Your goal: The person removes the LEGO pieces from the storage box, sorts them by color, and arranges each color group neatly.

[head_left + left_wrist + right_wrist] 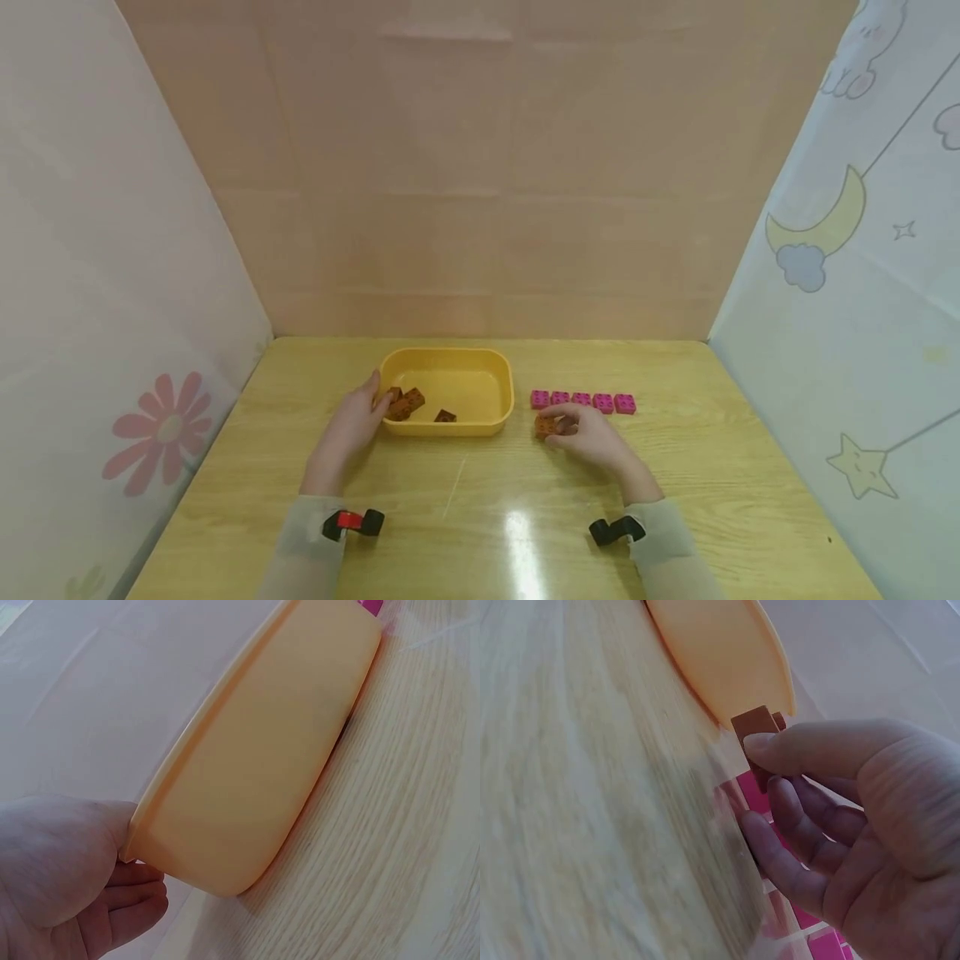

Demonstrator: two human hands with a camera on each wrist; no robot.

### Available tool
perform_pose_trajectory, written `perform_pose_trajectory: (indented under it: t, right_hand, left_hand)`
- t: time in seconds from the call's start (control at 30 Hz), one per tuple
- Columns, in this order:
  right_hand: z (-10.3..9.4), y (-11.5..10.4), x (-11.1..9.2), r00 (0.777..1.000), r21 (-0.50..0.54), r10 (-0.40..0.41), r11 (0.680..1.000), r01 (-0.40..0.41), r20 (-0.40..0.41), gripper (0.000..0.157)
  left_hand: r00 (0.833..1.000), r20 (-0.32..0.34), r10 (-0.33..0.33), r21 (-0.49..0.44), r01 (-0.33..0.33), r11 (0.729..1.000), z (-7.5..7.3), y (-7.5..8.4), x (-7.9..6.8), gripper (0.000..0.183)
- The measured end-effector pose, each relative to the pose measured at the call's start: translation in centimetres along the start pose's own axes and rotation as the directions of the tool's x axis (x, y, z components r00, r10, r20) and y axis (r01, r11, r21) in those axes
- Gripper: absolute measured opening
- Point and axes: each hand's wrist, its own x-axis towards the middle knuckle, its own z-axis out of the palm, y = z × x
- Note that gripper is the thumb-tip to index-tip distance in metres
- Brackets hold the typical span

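Note:
My right hand pinches a brown toy brick between thumb and fingers, just in front of a row of several pink bricks. In the right wrist view the thumb presses the side of that brown brick. My left hand grips the left rim of a yellow plastic bin, thumb over the edge and fingers curled below it, as the left wrist view shows. Inside the bin, several brown bricks lie piled at the left, and another brown brick lies near the front wall.
The wooden table carries all of this. A plain tan backdrop stands behind it, with printed white panels on both sides. A wrist camera on a strap sits at the right forearm, and another strap at the left.

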Motion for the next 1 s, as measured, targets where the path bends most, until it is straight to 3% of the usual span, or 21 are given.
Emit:
perform_pose_trajectory:
  t: [0.47, 1.0]
  right_hand:
    - [0.85, 0.04, 0.05, 0.999, -0.045, 0.0, 0.999, -0.002, -0.036, 0.043]
    - [1.1, 0.09, 0.2, 0.998, -0.052, 0.022, 0.998, -0.025, -0.055, 0.04]
  left_hand:
    - [1.0, 0.003, -0.019, -0.011, 0.019, 1.0, 0.25, 0.23, -0.32, 0.066]
    - [1.0, -0.015, 0.015, 0.022, -0.014, 1.0, -0.06, 0.5, -0.24, 0.065]
